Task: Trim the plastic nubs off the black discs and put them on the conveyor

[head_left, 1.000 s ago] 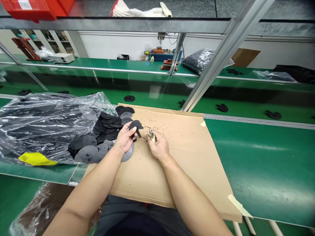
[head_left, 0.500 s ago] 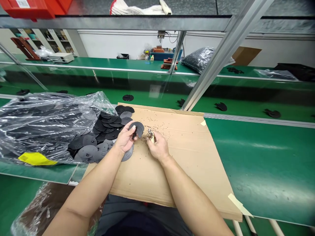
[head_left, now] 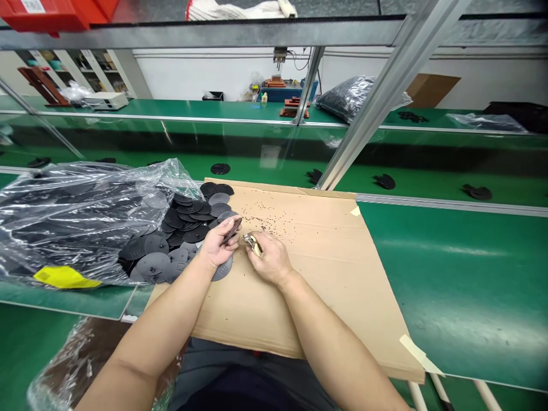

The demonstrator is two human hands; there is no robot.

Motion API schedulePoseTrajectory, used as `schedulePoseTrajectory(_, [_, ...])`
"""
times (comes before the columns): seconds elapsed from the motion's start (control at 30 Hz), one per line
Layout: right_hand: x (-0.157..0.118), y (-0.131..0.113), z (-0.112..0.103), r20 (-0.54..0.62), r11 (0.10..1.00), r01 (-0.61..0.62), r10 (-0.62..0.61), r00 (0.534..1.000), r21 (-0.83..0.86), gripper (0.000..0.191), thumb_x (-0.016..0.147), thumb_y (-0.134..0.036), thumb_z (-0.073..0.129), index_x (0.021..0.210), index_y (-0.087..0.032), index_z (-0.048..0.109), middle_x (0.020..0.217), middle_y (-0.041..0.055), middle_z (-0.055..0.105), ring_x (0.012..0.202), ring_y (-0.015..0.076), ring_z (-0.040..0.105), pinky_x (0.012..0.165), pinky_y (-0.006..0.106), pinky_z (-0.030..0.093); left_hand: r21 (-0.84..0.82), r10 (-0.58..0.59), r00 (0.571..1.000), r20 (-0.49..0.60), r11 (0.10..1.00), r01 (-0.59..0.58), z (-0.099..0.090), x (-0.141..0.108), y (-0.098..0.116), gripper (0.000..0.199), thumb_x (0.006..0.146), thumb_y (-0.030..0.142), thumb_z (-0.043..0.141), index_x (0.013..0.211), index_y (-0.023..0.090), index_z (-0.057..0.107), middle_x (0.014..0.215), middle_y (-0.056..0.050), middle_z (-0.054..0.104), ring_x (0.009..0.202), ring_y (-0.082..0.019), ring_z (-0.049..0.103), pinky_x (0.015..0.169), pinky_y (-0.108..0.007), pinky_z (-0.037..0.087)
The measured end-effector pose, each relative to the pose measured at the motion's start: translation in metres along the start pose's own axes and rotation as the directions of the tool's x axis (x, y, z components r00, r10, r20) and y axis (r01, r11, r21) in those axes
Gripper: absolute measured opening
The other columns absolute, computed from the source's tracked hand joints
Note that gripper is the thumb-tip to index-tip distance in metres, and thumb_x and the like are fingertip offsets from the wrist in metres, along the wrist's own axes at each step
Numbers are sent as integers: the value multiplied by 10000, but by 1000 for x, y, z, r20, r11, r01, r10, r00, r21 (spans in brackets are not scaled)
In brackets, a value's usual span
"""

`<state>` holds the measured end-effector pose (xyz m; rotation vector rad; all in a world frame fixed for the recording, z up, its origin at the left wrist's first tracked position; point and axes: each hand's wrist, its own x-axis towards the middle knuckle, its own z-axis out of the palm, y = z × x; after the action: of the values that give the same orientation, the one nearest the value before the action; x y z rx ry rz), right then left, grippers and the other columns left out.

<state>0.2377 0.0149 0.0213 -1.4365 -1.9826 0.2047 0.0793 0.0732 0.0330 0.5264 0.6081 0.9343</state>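
Between the thumb and fingers of my left hand (head_left: 219,244) is a dark round plastic disc (head_left: 232,230), turned nearly edge-on. My right hand (head_left: 270,257) is closed round a pair of small nippers (head_left: 252,243) with pale handles, their metal jaws pointing at the disc with a small gap between. Both hands are over a cardboard sheet (head_left: 334,274), where many tiny dark bits (head_left: 269,220) lie scattered. A pile of black discs (head_left: 188,220) lies just left of my left hand, partly spilling onto the cardboard.
A clear plastic bag (head_left: 77,217) full of black discs lies at the left, with a yellow label (head_left: 66,277). A slanted metal post (head_left: 385,103) rises behind the cardboard. Beyond it, several black parts (head_left: 384,181) lie on a green belt. A red bin (head_left: 55,14) stands upper left.
The disc in my left hand has turned from face-up to nearly edge-on. My right hand has moved slightly left with the nippers, closer to the disc.
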Motion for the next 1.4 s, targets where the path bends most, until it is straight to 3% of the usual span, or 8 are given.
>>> schedulePoseTrajectory(0.57, [1, -1, 0, 140, 998, -6, 15, 990, -63, 221, 824, -226, 545, 1030, -220, 624, 915, 59, 683, 851, 207, 615, 764, 285, 469, 92, 14, 1000, -20, 996, -12, 2, 0, -3, 280, 703, 211, 724, 960, 142, 636, 678, -2, 564, 370, -21, 343, 332, -156, 184])
schedulePoseTrajectory(0.8, [5, -4, -5, 234, 991, -73, 97, 967, -110, 260, 770, -156, 534, 993, -253, 628, 926, 37, 697, 852, 201, 631, 709, 270, 453, 132, 72, 997, -35, 989, -67, 1, 1, -8, 349, 661, 272, 769, 954, 136, 636, 638, 18, 544, 354, -13, 325, 314, -144, 181])
schedulePoseTrajectory(1.07, [6, -9, -11, 337, 976, -141, 191, 922, -168, 303, 792, -192, 487, 1059, -251, 620, 1004, 49, 694, 892, 208, 634, 723, 272, 433, 160, 92, 993, -69, 984, -80, 4, -1, -10, 366, 643, 296, 788, 933, 134, 636, 540, 66, 452, 339, 1, 269, 314, -127, 192])
schedulePoseTrajectory(1.23, [4, -9, -9, 317, 986, -165, 160, 935, -12, 277, 788, -164, 497, 1000, -254, 650, 987, 33, 707, 908, 200, 634, 748, 263, 441, 94, 31, 998, -62, 995, -25, 4, 0, -8, 314, 675, 229, 751, 950, 141, 626, 635, 26, 538, 365, -13, 314, 324, -139, 203])
schedulePoseTrajectory(1.4, [3, -2, -2, 183, 960, -166, 125, 975, 228, 177, 811, -193, 507, 903, -240, 651, 881, 8, 700, 792, 177, 625, 714, 262, 454, -58, -66, 996, 64, 996, 69, 4, -3, -4, 231, 727, 161, 675, 950, 134, 623, 690, 7, 552, 388, -11, 326, 345, -138, 231])
